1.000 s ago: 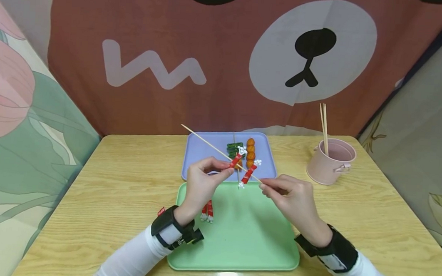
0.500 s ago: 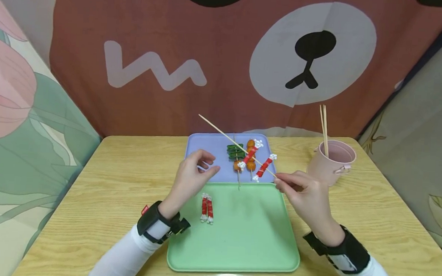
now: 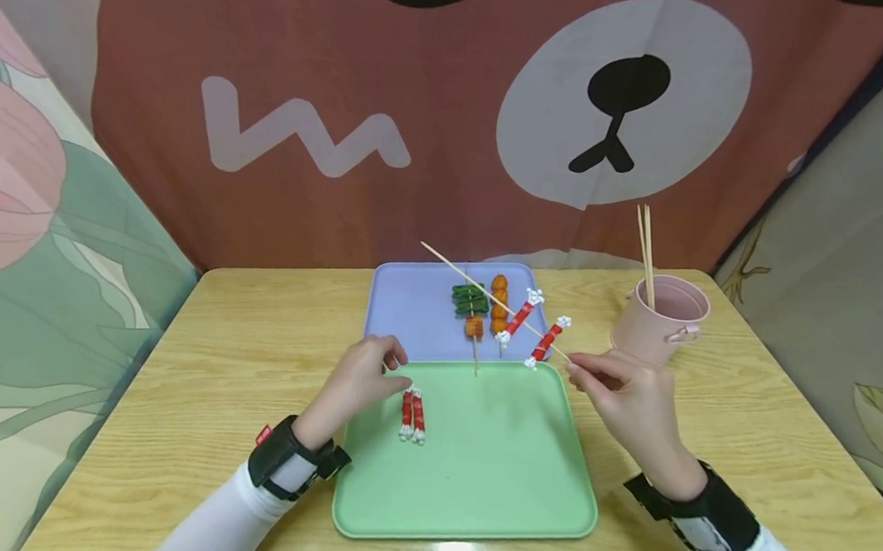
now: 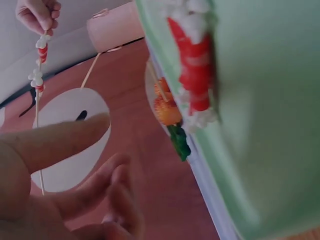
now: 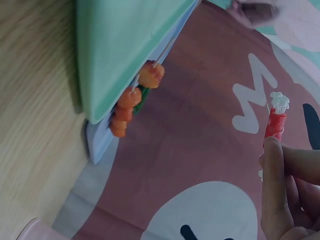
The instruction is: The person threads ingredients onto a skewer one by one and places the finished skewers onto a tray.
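My right hand (image 3: 626, 397) pinches the lower end of a wooden skewer (image 3: 462, 274), which slants up to the left. Two red rolls with white frilly ends, the upper roll (image 3: 520, 317) and the lower roll (image 3: 548, 343), are threaded near the pinched end. Over the left side of the green tray (image 3: 507, 454), my left hand (image 3: 361, 375) has its fingers loosely bent and thumb apart, holding nothing. Right by its thumb, two more red rolls (image 3: 413, 415) lie side by side on that tray. The left wrist view shows a red roll (image 4: 194, 70) close beyond the fingers.
Behind the green tray sits a purple tray (image 3: 410, 303) bearing a skewer of green pieces (image 3: 470, 299) with an orange chunk (image 3: 474, 327), and a skewer of orange balls (image 3: 499, 303). A pink bucket (image 3: 652, 328) with several bare skewers (image 3: 647, 253) stands at the right.
My left hand has let go of the threaded roll and moved down left to the rolls on the green tray. The right hand has shifted right with the skewer.
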Tool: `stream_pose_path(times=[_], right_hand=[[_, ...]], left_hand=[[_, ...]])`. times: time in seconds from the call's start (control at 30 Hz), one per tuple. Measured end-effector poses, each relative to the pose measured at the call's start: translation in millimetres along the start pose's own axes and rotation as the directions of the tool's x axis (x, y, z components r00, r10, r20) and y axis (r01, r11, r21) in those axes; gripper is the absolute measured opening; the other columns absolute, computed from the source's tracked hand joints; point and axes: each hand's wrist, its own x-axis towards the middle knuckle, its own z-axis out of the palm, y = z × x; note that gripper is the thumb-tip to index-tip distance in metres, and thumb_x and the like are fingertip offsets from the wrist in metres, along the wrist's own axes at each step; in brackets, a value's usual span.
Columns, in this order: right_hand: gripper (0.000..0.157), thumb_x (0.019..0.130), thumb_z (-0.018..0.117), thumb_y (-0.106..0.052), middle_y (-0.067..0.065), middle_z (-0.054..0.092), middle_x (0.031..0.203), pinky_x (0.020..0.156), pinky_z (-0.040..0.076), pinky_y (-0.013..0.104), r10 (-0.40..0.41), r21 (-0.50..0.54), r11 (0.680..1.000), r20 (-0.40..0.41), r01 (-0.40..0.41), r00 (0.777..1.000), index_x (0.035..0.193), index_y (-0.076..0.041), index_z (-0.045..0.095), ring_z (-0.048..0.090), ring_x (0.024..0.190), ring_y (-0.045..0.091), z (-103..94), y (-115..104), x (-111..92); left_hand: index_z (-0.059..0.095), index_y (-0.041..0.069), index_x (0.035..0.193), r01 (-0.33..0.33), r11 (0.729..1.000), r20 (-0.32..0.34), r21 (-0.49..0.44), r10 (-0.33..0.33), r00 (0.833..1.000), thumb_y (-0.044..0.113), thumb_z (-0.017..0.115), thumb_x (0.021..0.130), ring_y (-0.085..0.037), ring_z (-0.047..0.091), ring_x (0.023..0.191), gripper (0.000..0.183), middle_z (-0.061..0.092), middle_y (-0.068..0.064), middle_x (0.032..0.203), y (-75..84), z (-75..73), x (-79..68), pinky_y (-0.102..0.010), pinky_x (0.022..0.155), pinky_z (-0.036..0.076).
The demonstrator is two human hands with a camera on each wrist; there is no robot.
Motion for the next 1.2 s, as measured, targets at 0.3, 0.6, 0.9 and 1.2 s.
stream_pose_path(times=[0.3, 0.6, 0.9, 1.2], right_hand=[[0.014, 0.071, 0.081, -0.003, -0.004, 0.068, 0.066, 0.052, 0.046, 0.006, 0.063, -0.076, 0.995, 0.02, -0.061, 0.998, 0.085, -0.006, 0.077, 0.058, 0.057, -0.006, -8.2, 11, -10], [0.014, 0.071, 0.082, -0.004, -0.004, 0.068, 0.065, 0.052, 0.045, 0.006, 0.097, -0.118, 0.989, 0.022, -0.094, 0.995, 0.084, -0.006, 0.077, 0.058, 0.056, -0.006, -12.3, 15, -15], [0.014, 0.07, 0.082, -0.006, -0.004, 0.067, 0.064, 0.051, 0.044, 0.006, 0.096, -0.136, 0.986, 0.025, -0.092, 0.995, 0.084, -0.006, 0.077, 0.056, 0.056, -0.009, -12.3, 17, -16], [0.013, 0.07, 0.082, -0.007, -0.007, 0.066, 0.063, 0.049, 0.043, 0.007, 0.07, -0.132, 0.989, 0.012, -0.068, 0.997, 0.082, -0.007, 0.077, 0.054, 0.056, -0.01, -11.3, 16, -13]], left_hand=[[0.065, 0.015, 0.077, -0.012, 0.976, 0.152, 0.217, -0.022, 0.988, 0.028, 0.078, 0.076, -0.012, 0.051, 0.065, 0.018, 0.058, 0.006, 0.07, -5.1, 8.6, -4.8, -0.035, 0.071, 0.042], [0.054, 0.016, 0.062, 0.043, 0.951, 0.231, 0.305, -0.118, 0.966, 0.037, 0.077, 0.076, -0.015, 0.047, 0.059, 0.034, 0.05, 0.006, 0.058, 0.6, 11.6, -8.4, -0.055, 0.09, 0.035], [0.045, 0.014, 0.053, 0.028, 0.938, 0.26, 0.347, -0.125, 0.957, 0.026, 0.077, 0.074, -0.016, 0.043, 0.058, 0.041, 0.04, 0.004, 0.056, 4.5, 15.9, -7.8, -0.054, 0.088, 0.041], [0.047, 0.012, 0.058, 0.055, 0.941, 0.262, 0.333, -0.148, 0.954, 0.004, 0.067, 0.07, -0.018, 0.042, 0.056, 0.024, 0.039, 0.001, 0.058, 5.2, 18.9, -7.6, -0.031, 0.057, 0.034]])
